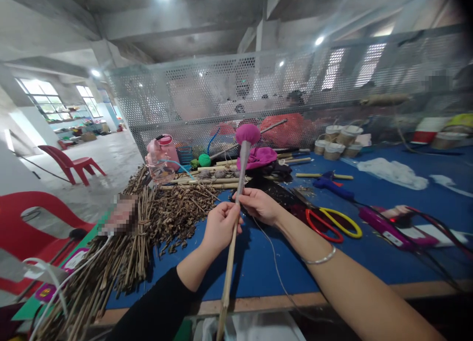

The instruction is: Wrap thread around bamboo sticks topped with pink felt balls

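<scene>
The left hand (221, 227) is closed around the stick (229, 267), which slants up over the table's (177, 282) near edge to a purple ball (248, 133). Just above, I see the right hand (260, 205) pinching its grey wrap (243, 166) low down. Stems (142, 232) crowd the left edge; scissors (324, 227) lie rightward.

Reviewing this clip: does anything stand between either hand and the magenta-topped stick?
Nothing visible does: the left hand and right hand are both on the stick. The dried plant pile lies off to the left.
</scene>
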Demonstrator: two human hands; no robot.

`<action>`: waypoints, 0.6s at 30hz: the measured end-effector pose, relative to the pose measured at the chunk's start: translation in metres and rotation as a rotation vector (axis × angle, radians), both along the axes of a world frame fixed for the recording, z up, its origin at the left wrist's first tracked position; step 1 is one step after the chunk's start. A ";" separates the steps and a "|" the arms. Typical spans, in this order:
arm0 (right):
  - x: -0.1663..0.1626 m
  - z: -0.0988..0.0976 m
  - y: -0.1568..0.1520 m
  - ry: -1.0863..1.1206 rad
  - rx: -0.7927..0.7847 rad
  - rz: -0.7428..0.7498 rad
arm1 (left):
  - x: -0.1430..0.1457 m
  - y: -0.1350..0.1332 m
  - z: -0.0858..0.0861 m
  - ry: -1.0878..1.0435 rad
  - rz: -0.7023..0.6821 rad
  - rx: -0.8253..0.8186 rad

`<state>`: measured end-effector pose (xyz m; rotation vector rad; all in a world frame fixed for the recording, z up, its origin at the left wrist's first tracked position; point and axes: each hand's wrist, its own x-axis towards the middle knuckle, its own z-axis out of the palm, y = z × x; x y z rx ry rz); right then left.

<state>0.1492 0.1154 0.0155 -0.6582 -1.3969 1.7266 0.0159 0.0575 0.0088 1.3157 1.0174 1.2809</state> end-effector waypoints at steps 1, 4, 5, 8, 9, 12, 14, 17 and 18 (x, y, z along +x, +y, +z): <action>0.001 0.000 0.000 0.026 -0.024 0.022 | 0.001 -0.001 0.001 -0.062 -0.043 -0.015; 0.003 0.001 0.000 0.065 -0.067 0.067 | 0.001 -0.001 0.000 -0.209 -0.178 -0.066; 0.003 0.001 0.000 0.064 -0.066 0.069 | 0.001 -0.001 -0.001 -0.234 -0.209 -0.091; 0.002 -0.001 0.001 0.032 -0.039 0.032 | 0.000 0.002 -0.005 -0.189 -0.195 -0.143; 0.001 -0.002 0.001 0.019 -0.028 0.011 | 0.000 0.002 -0.006 -0.139 -0.147 -0.124; -0.002 -0.003 0.001 -0.029 0.000 -0.033 | 0.000 0.002 -0.007 0.024 0.036 -0.009; -0.004 -0.003 0.001 -0.040 0.024 -0.035 | 0.000 0.002 -0.006 0.076 0.093 0.015; -0.004 -0.001 -0.001 0.006 0.021 0.017 | 0.002 -0.001 -0.003 0.044 0.080 -0.017; -0.003 -0.001 -0.001 0.028 0.009 0.037 | 0.002 -0.001 -0.001 0.015 0.068 -0.017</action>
